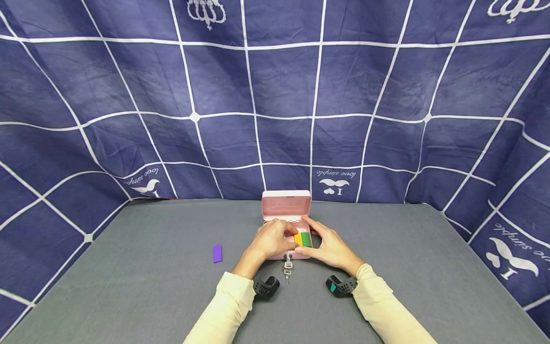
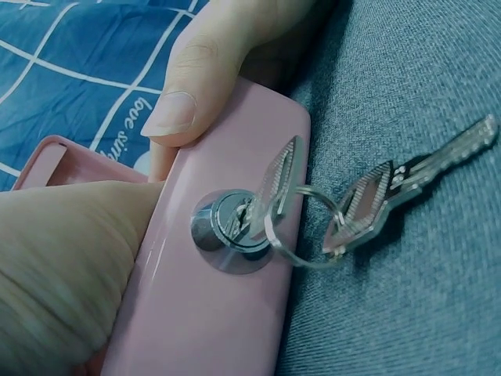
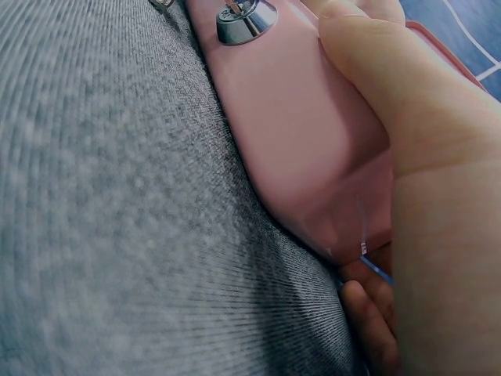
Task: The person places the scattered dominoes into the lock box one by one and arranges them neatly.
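A pink cash box (image 1: 275,255) stands with its lid (image 1: 286,205) raised, and a key (image 2: 278,188) sits in its front lock (image 2: 227,231). Inside, a yellow block (image 1: 298,239) and a green block (image 1: 305,239) lie side by side. My left hand (image 1: 271,239) reaches into the box, thumb and index finger around the yellow block at its left end. On the right side, my right hand (image 1: 332,246) grips the box, its thumb (image 2: 184,110) over the front rim and its other fingers (image 3: 368,313) along the side wall.
A purple block (image 1: 217,253) lies on the grey table (image 1: 150,267), left of the box. From the ring in front of the lock hangs a second key (image 2: 423,176). Behind the table hangs a blue curtain (image 1: 283,86) with white lines.
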`<state>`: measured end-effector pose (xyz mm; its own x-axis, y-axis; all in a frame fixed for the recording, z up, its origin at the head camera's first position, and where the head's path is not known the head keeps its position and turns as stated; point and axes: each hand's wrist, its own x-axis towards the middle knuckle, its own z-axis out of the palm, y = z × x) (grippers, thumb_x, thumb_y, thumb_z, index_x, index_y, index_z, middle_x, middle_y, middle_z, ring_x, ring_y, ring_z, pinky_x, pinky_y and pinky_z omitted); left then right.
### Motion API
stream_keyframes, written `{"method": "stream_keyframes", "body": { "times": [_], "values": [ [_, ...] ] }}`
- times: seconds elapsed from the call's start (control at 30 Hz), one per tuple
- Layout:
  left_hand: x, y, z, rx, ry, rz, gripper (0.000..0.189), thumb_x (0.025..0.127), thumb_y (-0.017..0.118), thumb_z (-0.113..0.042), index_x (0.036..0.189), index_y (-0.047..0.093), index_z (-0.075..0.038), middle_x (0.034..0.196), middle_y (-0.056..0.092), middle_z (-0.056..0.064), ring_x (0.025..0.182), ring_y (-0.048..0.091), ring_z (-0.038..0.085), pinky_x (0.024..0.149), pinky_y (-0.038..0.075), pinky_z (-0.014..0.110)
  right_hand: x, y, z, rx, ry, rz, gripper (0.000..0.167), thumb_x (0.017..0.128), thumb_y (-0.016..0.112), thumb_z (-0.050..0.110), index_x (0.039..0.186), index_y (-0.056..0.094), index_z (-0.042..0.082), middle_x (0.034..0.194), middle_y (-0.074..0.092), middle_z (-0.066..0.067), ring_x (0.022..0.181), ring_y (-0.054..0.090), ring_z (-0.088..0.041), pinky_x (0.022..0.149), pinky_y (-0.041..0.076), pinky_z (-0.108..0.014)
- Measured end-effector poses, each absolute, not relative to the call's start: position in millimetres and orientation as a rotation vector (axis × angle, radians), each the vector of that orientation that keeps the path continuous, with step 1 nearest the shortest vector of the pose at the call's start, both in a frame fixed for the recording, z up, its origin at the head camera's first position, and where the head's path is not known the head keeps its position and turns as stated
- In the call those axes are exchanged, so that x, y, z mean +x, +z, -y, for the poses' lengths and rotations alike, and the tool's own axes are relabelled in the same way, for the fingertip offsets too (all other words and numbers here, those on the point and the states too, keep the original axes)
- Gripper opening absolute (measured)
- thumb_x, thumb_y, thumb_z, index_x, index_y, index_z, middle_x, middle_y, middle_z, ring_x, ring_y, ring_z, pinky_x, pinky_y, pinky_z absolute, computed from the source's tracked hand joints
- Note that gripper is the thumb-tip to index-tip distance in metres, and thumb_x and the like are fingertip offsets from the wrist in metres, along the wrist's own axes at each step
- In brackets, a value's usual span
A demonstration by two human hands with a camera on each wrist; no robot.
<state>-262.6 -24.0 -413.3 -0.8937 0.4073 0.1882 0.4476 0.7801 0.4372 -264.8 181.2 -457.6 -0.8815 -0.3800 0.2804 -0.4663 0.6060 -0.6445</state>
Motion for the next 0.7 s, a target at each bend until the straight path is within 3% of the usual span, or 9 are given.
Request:
{"method": "stream_keyframes", "body": {
  "times": [0.17, 0.7],
  "values": [
    [-262.4, -413.4, 24.9, -0.703, -0.757, 2.885, 0.029, 0.077, 0.082, -0.025, 0.105, 0.079, -0.017, 0.099, 0.077, -0.002, 0.091, 0.068, 0.016, 0.081, 0.053, 0.038, -265.2, -458.3, -181.1, 0.718, 1.14, 2.707, 0.092, 0.077, 0.082, 0.051, 0.153, 0.04, 0.021, 0.149, 0.054, -0.007, 0.132, 0.056, -0.024, 0.111, 0.043, -0.049],
    [-261.8, -414.4, 24.3, -0.703, -0.693, 2.86, 0.031, 0.075, 0.084, -0.027, 0.104, 0.079, -0.016, 0.101, 0.077, -0.001, 0.098, 0.069, 0.019, 0.088, 0.052, 0.04, -266.2, -459.2, -181.2, 0.71, 1.103, 2.719, 0.093, 0.077, 0.081, 0.053, 0.154, 0.039, 0.023, 0.15, 0.053, -0.006, 0.134, 0.054, -0.024, 0.111, 0.043, -0.049]
  ]
}}
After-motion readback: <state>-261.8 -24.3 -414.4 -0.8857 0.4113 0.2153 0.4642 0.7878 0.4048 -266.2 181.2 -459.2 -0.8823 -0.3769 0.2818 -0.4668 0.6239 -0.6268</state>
